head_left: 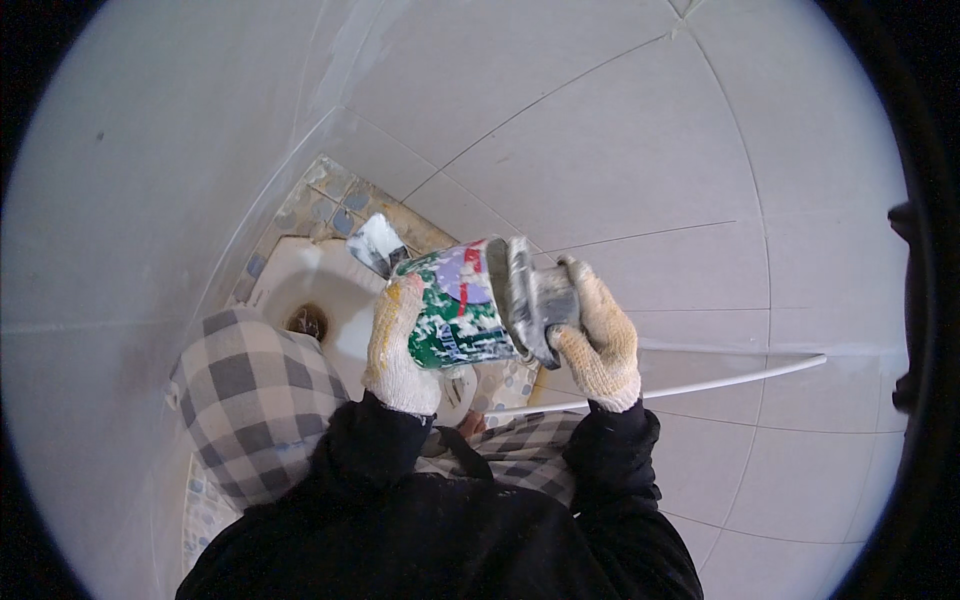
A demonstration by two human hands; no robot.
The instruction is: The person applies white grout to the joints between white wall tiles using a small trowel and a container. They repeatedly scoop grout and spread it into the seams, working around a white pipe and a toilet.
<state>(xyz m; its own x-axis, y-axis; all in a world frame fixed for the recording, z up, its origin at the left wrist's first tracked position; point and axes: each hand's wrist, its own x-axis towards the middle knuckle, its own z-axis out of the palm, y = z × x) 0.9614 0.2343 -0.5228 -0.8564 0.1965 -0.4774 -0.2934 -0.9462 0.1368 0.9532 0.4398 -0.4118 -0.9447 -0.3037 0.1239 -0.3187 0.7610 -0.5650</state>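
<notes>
Both my hands wear off-white knitted gloves. My left hand (402, 345) is wrapped round the near left side of a green can (455, 310) with a purple and red patch, heavily smeared with white. The can lies tilted on its side, its mouth toward the right. My right hand (605, 345) grips a dark grey, white-smeared piece (553, 300) with a broad flat edge, held against the can's mouth. Its exact kind cannot be made out. The inside of the can is mostly hidden by it.
Below the can sits a stained squat toilet (345, 280) set in a pebble-patterned tile floor (335, 195). A white-smeared object (378, 240) lies at its far edge. A thin white pipe (740, 379) runs along the right, beside large pale wall tiles (640, 150). My checked-cloth knee (260, 390) is at left.
</notes>
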